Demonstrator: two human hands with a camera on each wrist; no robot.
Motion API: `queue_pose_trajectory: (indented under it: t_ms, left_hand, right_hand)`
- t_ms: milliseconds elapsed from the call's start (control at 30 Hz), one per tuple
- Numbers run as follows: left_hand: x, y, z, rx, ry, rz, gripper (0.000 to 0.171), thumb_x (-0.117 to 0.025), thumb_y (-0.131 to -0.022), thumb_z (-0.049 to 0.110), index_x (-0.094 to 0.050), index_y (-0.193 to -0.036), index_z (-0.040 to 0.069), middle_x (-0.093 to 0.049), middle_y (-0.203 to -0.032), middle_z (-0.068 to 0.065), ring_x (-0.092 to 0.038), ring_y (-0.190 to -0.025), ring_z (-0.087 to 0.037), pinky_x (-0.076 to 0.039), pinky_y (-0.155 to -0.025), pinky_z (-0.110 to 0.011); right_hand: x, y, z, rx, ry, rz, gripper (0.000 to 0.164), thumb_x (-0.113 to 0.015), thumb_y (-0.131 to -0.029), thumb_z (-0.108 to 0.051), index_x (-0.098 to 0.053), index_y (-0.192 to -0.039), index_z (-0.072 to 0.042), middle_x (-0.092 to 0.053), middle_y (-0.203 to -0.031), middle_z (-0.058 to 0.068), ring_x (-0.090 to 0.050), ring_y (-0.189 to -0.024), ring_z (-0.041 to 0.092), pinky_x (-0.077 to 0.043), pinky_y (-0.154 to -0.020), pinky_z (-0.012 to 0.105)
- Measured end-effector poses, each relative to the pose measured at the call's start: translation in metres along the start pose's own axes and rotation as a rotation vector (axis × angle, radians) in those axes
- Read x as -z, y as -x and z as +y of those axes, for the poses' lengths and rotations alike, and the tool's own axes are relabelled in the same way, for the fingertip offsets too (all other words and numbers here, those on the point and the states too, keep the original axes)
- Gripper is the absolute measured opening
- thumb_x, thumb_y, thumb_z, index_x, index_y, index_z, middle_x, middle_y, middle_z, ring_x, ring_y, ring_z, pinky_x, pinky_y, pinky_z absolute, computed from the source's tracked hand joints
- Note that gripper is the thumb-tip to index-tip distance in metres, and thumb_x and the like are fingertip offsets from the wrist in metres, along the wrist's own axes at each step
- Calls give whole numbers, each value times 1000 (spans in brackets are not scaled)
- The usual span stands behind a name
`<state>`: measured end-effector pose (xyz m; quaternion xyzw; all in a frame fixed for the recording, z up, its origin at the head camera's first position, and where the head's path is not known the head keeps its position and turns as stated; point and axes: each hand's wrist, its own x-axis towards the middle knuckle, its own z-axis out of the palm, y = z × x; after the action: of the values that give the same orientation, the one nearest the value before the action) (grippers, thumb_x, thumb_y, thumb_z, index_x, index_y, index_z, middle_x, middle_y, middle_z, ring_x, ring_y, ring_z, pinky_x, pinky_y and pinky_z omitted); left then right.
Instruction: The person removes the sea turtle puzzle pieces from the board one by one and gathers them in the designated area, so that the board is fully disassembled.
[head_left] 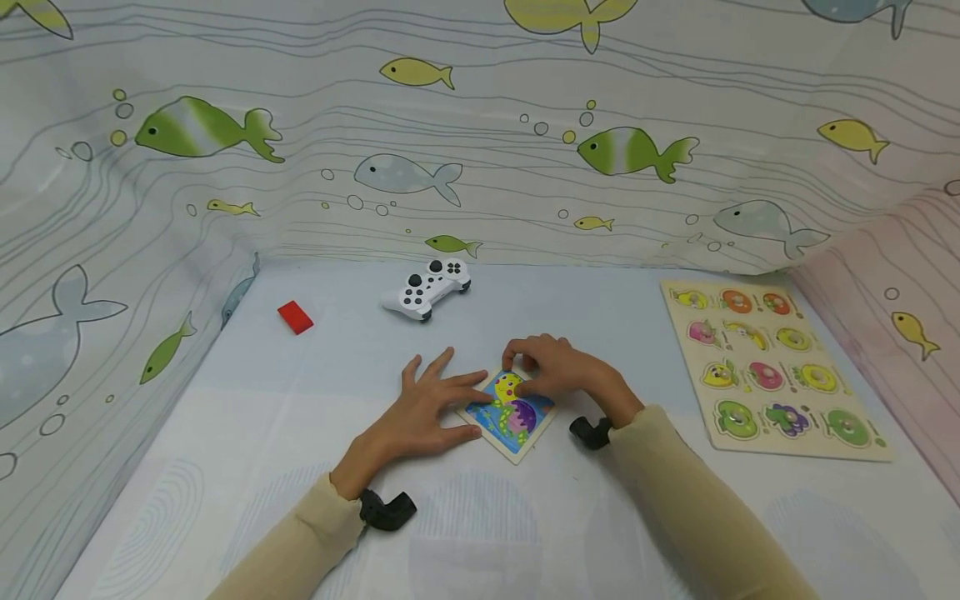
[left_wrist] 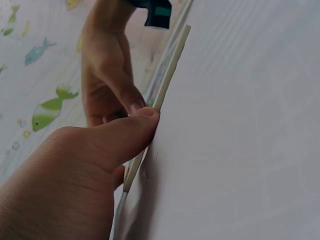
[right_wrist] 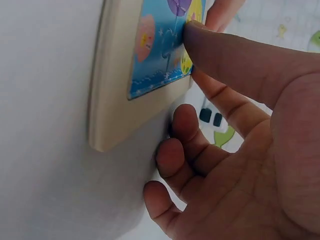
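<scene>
Perhaps the turtle jigsaw puzzle (head_left: 517,419), flat on the tabletop (head_left: 570,525), skids if the left hand (head_left: 431,411), fingers spread, braces too lightly while the right hand (head_left: 558,367), pinching its far corner, pushes.

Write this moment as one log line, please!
left hand: touches puzzle | right hand: touches puzzle | controller: beyond puzzle | fruit board: right of puzzle

Blue-yellow-purple puzzle (head_left: 511,415), red piece (head_left: 296,317), white controller (head_left: 429,290); fish-patterned backdrop (head_left: 495,117)
</scene>
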<state>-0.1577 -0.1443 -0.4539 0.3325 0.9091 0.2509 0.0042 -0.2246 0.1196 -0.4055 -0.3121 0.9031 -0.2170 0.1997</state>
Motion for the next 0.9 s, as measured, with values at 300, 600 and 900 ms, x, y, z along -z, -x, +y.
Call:
queue_pose_trajectory:
  t_ms: [300,600,900]
  left_hand:
    - [0,0,1,-1,4,-2,44,-73,-89,48,-68,-131,37,-52,-154,8,-19,-157,-43,-1,-115,-74]
    - [-1,1,1,11,7,-6,43,-72,-90,49,-68,-131,38,-52,-154,10,-19,-157,-41,-1,-115,-73]
    - [-2,0,1,-1,-3,6,42,-71,-90,50,-69,-131,38,-52,-154,11,-20,-157,-42,-2,-115,-73]
  right_hand:
    - [5,-6,-1,-39,17,-58,30,-78,-88,-25,-63,-114,-25,-61,-99,1,-51,-99,20,-35,-85,40]
    - [6,-8,-2,-65,-61,-83,30,-80,-87,-20,-63,-111,-24,-58,-103,3,-49,-99,22,-38,-82,37]
    - [5,-10,-1,-64,-112,-64,31,-81,-85,-15,-62,-109,-19,-55,-95,2,-49,-94,20,-37,-81,35]
